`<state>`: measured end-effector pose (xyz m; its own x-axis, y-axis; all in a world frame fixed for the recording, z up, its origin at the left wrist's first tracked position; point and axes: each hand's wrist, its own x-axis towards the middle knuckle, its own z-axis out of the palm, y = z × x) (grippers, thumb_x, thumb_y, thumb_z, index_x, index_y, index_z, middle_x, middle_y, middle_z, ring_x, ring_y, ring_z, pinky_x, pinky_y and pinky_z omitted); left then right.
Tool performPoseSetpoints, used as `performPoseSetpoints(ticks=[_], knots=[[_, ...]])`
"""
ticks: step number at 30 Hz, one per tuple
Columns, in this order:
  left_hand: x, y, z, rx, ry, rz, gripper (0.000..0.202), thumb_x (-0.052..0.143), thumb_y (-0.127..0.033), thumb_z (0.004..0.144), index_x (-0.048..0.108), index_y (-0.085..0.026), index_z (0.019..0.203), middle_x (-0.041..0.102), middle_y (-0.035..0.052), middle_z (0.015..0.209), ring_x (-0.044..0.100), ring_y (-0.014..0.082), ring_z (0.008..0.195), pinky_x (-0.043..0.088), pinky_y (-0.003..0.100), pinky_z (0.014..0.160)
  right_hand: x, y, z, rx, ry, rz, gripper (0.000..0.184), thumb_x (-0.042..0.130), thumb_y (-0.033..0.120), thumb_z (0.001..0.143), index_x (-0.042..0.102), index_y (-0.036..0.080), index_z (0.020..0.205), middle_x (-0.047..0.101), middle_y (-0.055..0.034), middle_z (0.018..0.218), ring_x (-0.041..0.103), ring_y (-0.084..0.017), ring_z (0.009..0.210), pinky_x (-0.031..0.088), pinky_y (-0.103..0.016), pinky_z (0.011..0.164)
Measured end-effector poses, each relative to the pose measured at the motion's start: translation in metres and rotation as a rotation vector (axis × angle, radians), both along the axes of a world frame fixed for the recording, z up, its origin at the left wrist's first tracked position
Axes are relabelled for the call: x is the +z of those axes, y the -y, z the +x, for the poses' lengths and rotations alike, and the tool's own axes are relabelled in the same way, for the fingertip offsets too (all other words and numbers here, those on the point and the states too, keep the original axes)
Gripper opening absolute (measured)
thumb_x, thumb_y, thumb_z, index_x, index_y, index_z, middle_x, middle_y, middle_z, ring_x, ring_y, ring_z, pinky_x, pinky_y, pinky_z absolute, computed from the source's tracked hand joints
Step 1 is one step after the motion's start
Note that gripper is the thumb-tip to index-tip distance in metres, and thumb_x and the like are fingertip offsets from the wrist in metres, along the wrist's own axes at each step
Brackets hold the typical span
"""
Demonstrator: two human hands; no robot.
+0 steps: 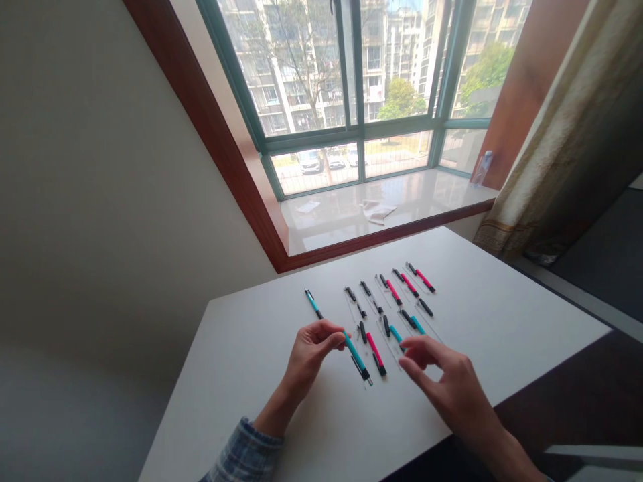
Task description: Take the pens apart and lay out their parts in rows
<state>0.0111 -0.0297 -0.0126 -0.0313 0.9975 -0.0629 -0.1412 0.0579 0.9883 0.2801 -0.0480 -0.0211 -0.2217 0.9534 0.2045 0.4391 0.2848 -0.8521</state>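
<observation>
My left hand [319, 345] is closed in a pinch on a teal pen [355, 349], whose black clip end and metal tip point down toward the table's front. Over the right part of the pen rows, my right hand [447, 378] has its thumb and index finger curved with a small gap between the tips; nothing shows in them. Just beyond its fingertips lies a teal pen barrel [396, 335]. A red barrel [376, 353] with a black end rests beside the held pen. Another teal pen [313, 304] lies behind my left hand, partly hidden by it.
Pen parts lie in two rows on the white table [241, 375], among them red barrels [424, 280], black grips [424, 307] and thin clear refills. A windowsill [331, 224] with a cloth [378, 211] and a bottle [483, 169] borders the table's back. A curtain [547, 134] hangs right.
</observation>
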Motion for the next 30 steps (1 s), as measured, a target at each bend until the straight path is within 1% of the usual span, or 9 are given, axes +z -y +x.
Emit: performPoseSetpoints(ticks=[3,5,8,11,15,19,22,26,30], knots=[[-0.002,-0.001,0.001,0.065,0.092,-0.019,0.033,0.092,-0.037,0.066,0.073,-0.013,0.077,0.077,0.0068,0.079,0.065,0.0136,0.067,0.053,0.025,0.069,0.007,0.017,-0.035,0.122,-0.143,-0.048,0.035,0.073,0.042,0.087,0.065,0.024,0.117,0.075,-0.0031,0.095,0.072,-0.019,0.079,0.060,-0.030,0.078],[-0.001,0.000,0.002,0.077,0.133,-0.030,0.035,0.094,-0.036,0.063,0.071,-0.013,0.075,0.077,0.0060,0.078,0.066,0.0131,0.066,0.053,0.024,0.068,0.008,0.022,-0.051,0.132,-0.211,-0.051,0.034,0.073,0.038,0.087,0.064,0.024,0.117,0.076,-0.0021,0.093,0.073,-0.018,0.078,0.061,-0.029,0.078],[0.001,0.000,0.002,0.084,0.167,-0.054,0.037,0.096,-0.035,0.060,0.070,-0.012,0.073,0.076,0.0049,0.075,0.066,0.0122,0.064,0.054,0.023,0.067,0.010,0.018,-0.060,0.097,-0.238,-0.007,0.020,0.068,0.036,0.092,0.069,0.024,0.107,0.077,-0.0023,0.091,0.074,-0.019,0.080,0.060,-0.029,0.080],[0.001,0.002,-0.002,0.085,0.182,-0.084,0.038,0.096,-0.035,0.060,0.070,-0.012,0.075,0.076,0.0040,0.072,0.067,0.0123,0.064,0.054,0.023,0.068,0.015,0.008,-0.059,0.037,-0.211,0.060,0.015,0.064,0.034,0.094,0.072,0.023,0.101,0.076,-0.0029,0.091,0.073,-0.019,0.082,0.059,-0.030,0.080],[0.001,0.005,-0.002,0.006,0.155,-0.108,0.037,0.095,-0.036,0.062,0.071,-0.013,0.077,0.074,0.0035,0.069,0.068,0.0132,0.064,0.053,0.023,0.067,0.028,-0.009,-0.053,-0.046,-0.184,0.143,0.017,0.062,0.034,0.095,0.073,0.023,0.101,0.076,-0.0039,0.093,0.072,-0.020,0.082,0.057,-0.031,0.079],[0.001,0.008,0.004,-0.085,0.116,-0.125,0.038,0.093,-0.036,0.065,0.074,-0.013,0.088,0.077,0.0060,0.075,0.068,0.0150,0.065,0.052,0.025,0.067,0.042,-0.022,-0.049,-0.009,-0.168,0.206,0.020,0.061,0.035,0.097,0.074,0.022,0.103,0.076,-0.0056,0.093,0.071,-0.020,0.082,0.057,-0.032,0.079],[0.000,0.007,0.006,-0.143,0.083,-0.133,0.035,0.091,-0.036,0.069,0.076,-0.012,0.090,0.078,0.0095,0.081,0.069,0.0160,0.068,0.052,0.026,0.067,0.049,-0.029,-0.047,0.036,-0.160,0.222,0.020,0.061,0.035,0.097,0.073,0.022,0.106,0.076,-0.0053,0.095,0.071,-0.020,0.083,0.058,-0.031,0.078],[-0.002,0.006,0.003,-0.161,0.049,-0.144,0.036,0.090,-0.039,0.070,0.078,-0.012,0.090,0.078,0.0107,0.083,0.069,0.0168,0.069,0.053,0.026,0.067,0.048,-0.033,-0.042,0.072,-0.141,0.205,0.023,0.063,0.040,0.095,0.075,0.023,0.105,0.077,-0.0053,0.095,0.072,-0.020,0.083,0.059,-0.031,0.077],[-0.003,0.005,0.000,-0.153,0.018,-0.148,0.037,0.089,-0.040,0.071,0.079,-0.012,0.091,0.078,0.0109,0.083,0.070,0.0177,0.070,0.054,0.027,0.068,0.042,-0.032,-0.032,0.083,-0.154,0.125,0.022,0.070,0.043,0.091,0.075,0.023,0.097,0.077,-0.0039,0.089,0.072,-0.020,0.079,0.060,-0.030,0.076]])
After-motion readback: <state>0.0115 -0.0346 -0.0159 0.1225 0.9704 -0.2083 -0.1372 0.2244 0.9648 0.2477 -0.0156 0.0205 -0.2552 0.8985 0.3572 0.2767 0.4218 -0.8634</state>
